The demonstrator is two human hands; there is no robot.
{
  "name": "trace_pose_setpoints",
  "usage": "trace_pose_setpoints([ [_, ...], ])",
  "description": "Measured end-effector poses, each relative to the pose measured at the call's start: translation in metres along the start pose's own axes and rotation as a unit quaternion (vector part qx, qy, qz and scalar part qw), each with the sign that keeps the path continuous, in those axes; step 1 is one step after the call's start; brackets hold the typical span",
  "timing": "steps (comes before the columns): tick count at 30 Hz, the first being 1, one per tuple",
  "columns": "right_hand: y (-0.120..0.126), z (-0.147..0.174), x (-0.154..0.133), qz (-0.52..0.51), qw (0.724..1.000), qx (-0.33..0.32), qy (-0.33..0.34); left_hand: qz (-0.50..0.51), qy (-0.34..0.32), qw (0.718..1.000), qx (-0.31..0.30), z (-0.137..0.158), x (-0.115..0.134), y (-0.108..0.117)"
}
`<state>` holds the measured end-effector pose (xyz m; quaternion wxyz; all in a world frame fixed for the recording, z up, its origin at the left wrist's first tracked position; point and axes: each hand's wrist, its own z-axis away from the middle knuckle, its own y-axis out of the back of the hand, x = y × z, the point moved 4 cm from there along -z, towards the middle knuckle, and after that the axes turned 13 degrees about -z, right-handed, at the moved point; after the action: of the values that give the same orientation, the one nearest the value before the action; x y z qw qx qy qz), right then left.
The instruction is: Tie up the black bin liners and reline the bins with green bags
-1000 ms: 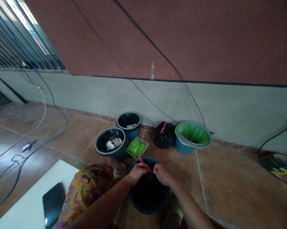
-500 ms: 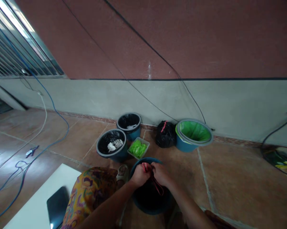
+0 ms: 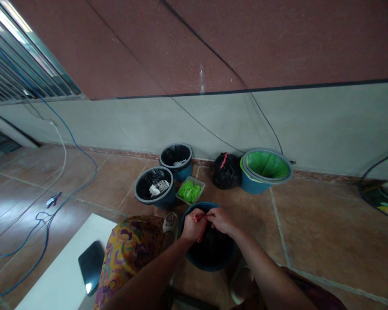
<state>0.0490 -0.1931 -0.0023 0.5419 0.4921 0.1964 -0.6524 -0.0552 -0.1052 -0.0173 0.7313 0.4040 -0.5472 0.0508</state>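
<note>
A blue bin (image 3: 210, 268) stands on the floor between my feet, with a black trash bag (image 3: 215, 249) dark inside it. Over its far side, my left hand (image 3: 193, 225) is closed round a red drawstring (image 3: 201, 233), part of which hangs down below the fist. The fingers of my right hand (image 3: 220, 219) pinch the same red drawstring just beside my left hand. Where the drawstring meets the bag is hard to make out. Just beyond the bin sits a clear square container (image 3: 198, 199) of bright green plastic bags (image 3: 189, 190).
Two black-lined bins (image 3: 173, 201) (image 3: 188, 172) with white waste stand ahead left. A tied black bag (image 3: 226, 174) lies by a green-lined bin (image 3: 254, 186) near the wall. A white board (image 3: 55, 271) with a phone (image 3: 91, 267) lies left; blue cables (image 3: 47, 234) cross the floor.
The red drawstring loop that hung out to the right is now drawn in, hanging short beneath my left hand. My hands stay together over the bin. The view has tilted slightly.
</note>
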Motion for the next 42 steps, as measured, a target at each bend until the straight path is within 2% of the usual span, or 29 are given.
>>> trace_pose_setpoints([
  [4,-0.002,-0.001,0.008,0.027,0.999,0.005,-0.029,0.006,0.037,0.999,-0.009,0.004,-0.009,-0.005],
  [7,-0.001,0.0,0.009,0.091,0.996,0.013,-0.019,-0.027,0.045,0.998,-0.03,0.004,-0.012,-0.007],
  [11,0.002,0.003,0.008,0.239,0.97,0.04,-0.013,-0.127,0.041,0.988,-0.073,0.006,-0.014,-0.004],
  [14,0.003,0.006,0.013,0.281,0.957,0.054,-0.042,-0.155,0.045,0.983,-0.091,0.01,-0.018,-0.001],
  [18,0.004,0.006,0.019,0.292,0.953,0.055,-0.059,-0.135,0.036,0.985,-0.096,0.014,-0.026,-0.001],
  [23,0.006,0.007,0.023,0.255,0.965,0.022,-0.049,-0.136,0.02,0.985,-0.103,0.01,-0.035,0.0],
  [29,-0.016,0.016,0.034,0.285,0.953,0.007,-0.097,-0.122,0.012,0.983,-0.139,0.016,-0.047,-0.012],
  [33,-0.027,0.015,0.04,0.288,0.955,0.023,-0.07,-0.118,0.029,0.975,-0.186,0.024,-0.06,-0.027],
  [36,-0.035,0.013,0.045,0.28,0.959,0.004,-0.044,-0.09,0.031,0.973,-0.21,0.026,-0.064,-0.037],
  [39,-0.041,0.011,0.046,0.274,0.961,-0.03,-0.01,-0.058,0.031,0.976,-0.206,0.023,-0.062,-0.043],
  [42,-0.036,0.012,0.042,0.251,0.968,-0.023,-0.002,-0.067,0.049,0.98,-0.179,0.019,-0.057,-0.04],
])
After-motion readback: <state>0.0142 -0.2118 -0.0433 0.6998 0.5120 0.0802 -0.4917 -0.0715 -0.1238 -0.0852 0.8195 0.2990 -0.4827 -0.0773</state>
